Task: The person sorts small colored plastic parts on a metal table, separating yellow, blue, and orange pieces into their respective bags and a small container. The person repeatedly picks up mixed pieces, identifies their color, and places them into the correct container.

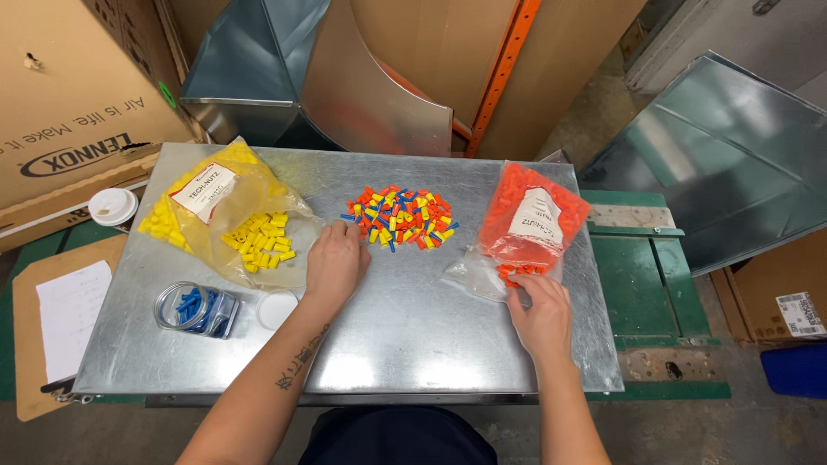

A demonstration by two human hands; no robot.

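A mixed pile of orange, yellow and blue wire connectors (401, 216) lies at the middle back of a metal sheet table (405, 331). My left hand (334, 263) rests palm down just left of the pile, at the mouth of a clear bag of yellow connectors (231, 215). My right hand (539, 312) is at the open end of a clear bag of orange connectors (527, 222), fingertips touching a few orange pieces there. Whether it grips any is hidden.
A clear jar lying on its side with blue connectors (196, 308) and its white lid (276, 308) sit at front left. A white cup lid (113, 207), a clipboard with paper (60, 319), cardboard boxes and sheet-metal ducts (258, 77) surround the table.
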